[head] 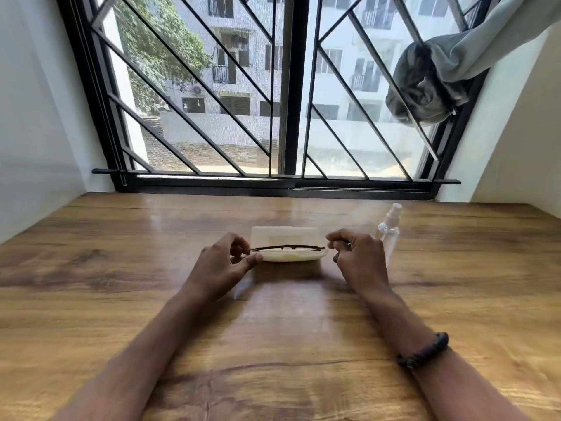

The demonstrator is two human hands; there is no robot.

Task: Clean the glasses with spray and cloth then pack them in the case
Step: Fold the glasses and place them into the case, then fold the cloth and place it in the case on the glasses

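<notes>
A pair of dark-framed glasses [288, 247] hangs level just over the open cream glasses case [283, 235], which sits on the wooden table [121, 268] with its lid up at the back. My left hand [226, 261] pinches the glasses' left end. My right hand [358, 258] pinches the right end. A clear spray bottle [388, 230] with a white nozzle stands just behind and to the right of my right hand. I see no cloth; something pale inside the case is too blurred to name.
A black barred window [288, 117] runs along the table's far edge. A grey curtain [440, 77] is bunched at the upper right. White walls close in on both sides. A dark bracelet [425, 350] is on my right wrist.
</notes>
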